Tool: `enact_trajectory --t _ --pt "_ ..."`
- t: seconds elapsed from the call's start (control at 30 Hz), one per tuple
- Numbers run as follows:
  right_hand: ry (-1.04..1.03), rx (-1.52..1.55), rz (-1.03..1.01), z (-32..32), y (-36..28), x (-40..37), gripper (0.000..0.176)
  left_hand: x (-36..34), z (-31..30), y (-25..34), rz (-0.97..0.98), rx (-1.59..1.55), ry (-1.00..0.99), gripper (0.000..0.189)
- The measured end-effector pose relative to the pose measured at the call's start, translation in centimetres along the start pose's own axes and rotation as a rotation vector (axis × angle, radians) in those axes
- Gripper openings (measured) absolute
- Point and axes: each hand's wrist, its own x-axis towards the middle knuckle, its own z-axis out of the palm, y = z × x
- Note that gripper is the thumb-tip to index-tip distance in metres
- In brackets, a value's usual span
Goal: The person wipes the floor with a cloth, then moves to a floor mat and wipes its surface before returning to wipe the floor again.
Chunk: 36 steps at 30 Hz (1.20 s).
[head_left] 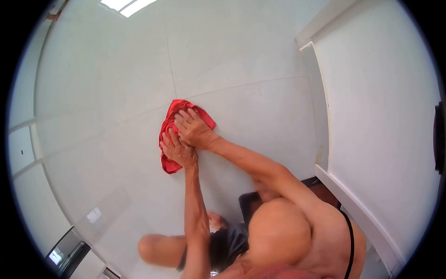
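A crumpled red cloth lies on the pale tiled floor, near where the tile joints cross. Pressed down on its upper part is my right hand, palm down with the fingers stretched out. My left hand rests flat on the lower left part of the same cloth, its fingers spread. The two hands are close together and appear to touch near the left fingertips and right palm. Some of the cloth is hidden beneath them.
Glossy floor tiles stretch ahead and to the left. White panels rise along the right, with a recess at their base. Light cabinet fronts line the left edge, with a dark glossy appliance at lower left. My bent knees are close below.
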Motion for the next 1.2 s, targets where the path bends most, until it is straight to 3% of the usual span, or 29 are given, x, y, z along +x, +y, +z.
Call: enact_trajectory --t 0.1,0.27,0.43,0.5,0.67,0.7,0.83,0.97,1.07,1.13,1.2 --pt "0.023 -0.058 0.056 -3.0 4.1 -1.0 0.052 1.7 1.8 3.2 0.094 -0.158 -0.015 0.054" --pt "0.136 -0.206 0.342 -12.1 10.1 -8.4 0.050 2.2 2.8 15.9 0.292 -0.308 -0.140 0.056" --pt "0.298 -0.404 0.598 -18.5 11.3 -20.8 0.048 -2.6 1.9 26.0 0.512 -0.583 -0.317 0.055" --pt "0.267 -0.486 0.698 -20.0 11.0 -22.2 0.051 -2.9 1.5 27.7 0.561 -0.688 -0.387 0.053" --pt "0.263 -0.490 0.655 -18.8 13.2 -16.1 0.049 2.7 2.2 25.9 0.573 -0.694 -0.383 0.049" --pt "0.304 -0.470 0.628 -19.8 13.6 -19.0 0.048 -0.3 1.7 27.8 0.593 -0.641 -0.325 0.049" --pt "0.249 -0.424 0.495 -19.0 15.0 -15.2 0.048 0.5 2.1 26.8 0.399 -0.591 -0.140 0.048" --pt "0.152 -0.368 0.280 -15.5 9.3 -11.2 0.048 -1.8 0.6 18.7 0.252 -0.324 -0.051 0.057" --pt "0.137 -0.068 0.183 -12.0 3.6 -9.2 0.054 -4.2 -3.4 12.0 0.177 -0.203 -0.025 0.062" --pt "0.064 -0.071 0.091 -11.5 -3.0 -9.0 0.051 -8.0 -7.3 8.0 0.051 -0.192 0.023 0.059" --pt "0.047 0.005 0.005 -9.5 -1.8 -9.6 0.052 -9.3 -7.3 9.8 -0.113 -0.093 -0.048 0.054"
